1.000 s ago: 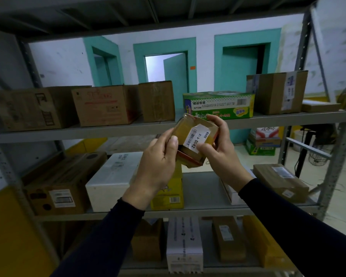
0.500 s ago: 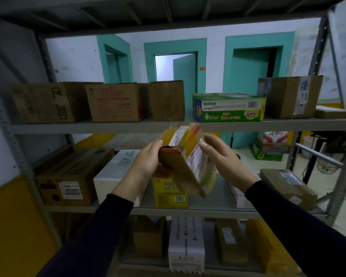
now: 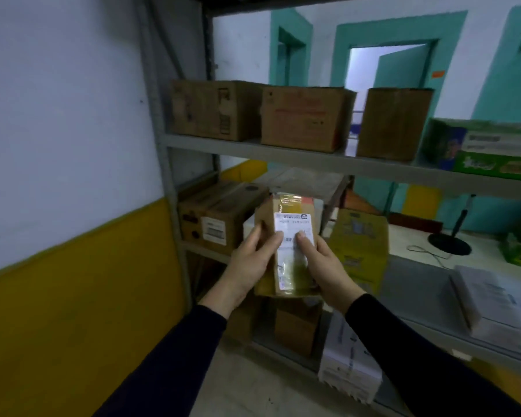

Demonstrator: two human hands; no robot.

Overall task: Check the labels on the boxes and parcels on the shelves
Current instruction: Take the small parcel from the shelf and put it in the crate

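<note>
We hold one small parcel (image 3: 289,245) upright in front of the shelves (image 3: 313,164), at about the height of the middle shelf, its labelled face turned toward us. Left hand (image 3: 250,263) grips its left edge, right hand (image 3: 325,266) its right edge; fingers of both are curled round the sides, thumbs pressed on the front near the label (image 3: 294,233). Neither hand is released or clenched on nothing.

Handling, our judgement: light, since it is carried well out from the body without visible strain. Cardboard, so stiff at the edges; the glossy tape over the front looks slippery, so the side edges are the better place to hold, which also leaves the print uncovered.

Appearance: brown card, a narrow upright shape, clear shiny tape at top and bottom, a reddish patch at the upper right corner. The white label carries a barcode and lines of print; blur makes the text unreadable.

Around it: a yellow box (image 3: 358,245) just right of the parcel, a brown carton with its own label (image 3: 220,218) to the left, three brown cartons (image 3: 301,118) on the shelf above, and a white parcel (image 3: 494,299) far right.
</note>
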